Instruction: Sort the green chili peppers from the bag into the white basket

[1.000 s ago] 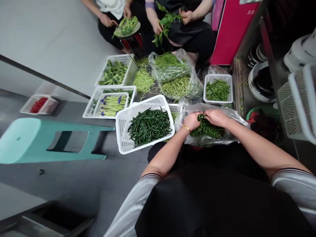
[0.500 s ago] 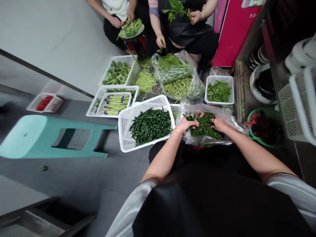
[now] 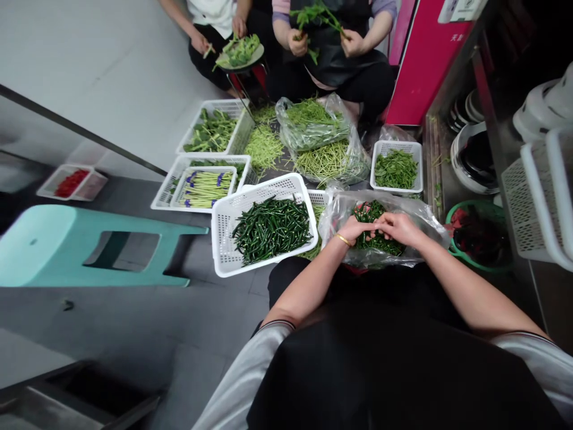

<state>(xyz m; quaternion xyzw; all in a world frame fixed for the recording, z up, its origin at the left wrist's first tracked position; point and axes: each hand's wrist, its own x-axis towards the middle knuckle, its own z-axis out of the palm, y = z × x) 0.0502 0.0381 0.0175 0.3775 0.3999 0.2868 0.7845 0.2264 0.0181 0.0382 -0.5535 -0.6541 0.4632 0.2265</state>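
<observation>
Rm w/ grey tiled floor (image 3: 210,334), pale wall (image 3: 111,54) at upper L of frame, pink-red panel (image 3: 414,65) at upper R. Teal stool (image 3: 40,245) lies on its side, mid L; shelf (image 3: 486,77) w/ white tubs (image 3: 537,113) along R edge. Upper ctr: 2 co-workers, 1 in white top (image 3: 212,15), 1 in dark apron (image 3: 331,57), both handling greens. Green peppers (image 3: 369,210) are in an open clear plastic bag (image 3: 412,206), just R of ctr; white basket (image 3: 221,263) w/ more dark-green pods sits beside it, ctr. L hand (image 3: 351,230) and R hand (image 3: 398,228) meet over the bag, fingers together; can't tell if either grip's closed on a pepper.
</observation>
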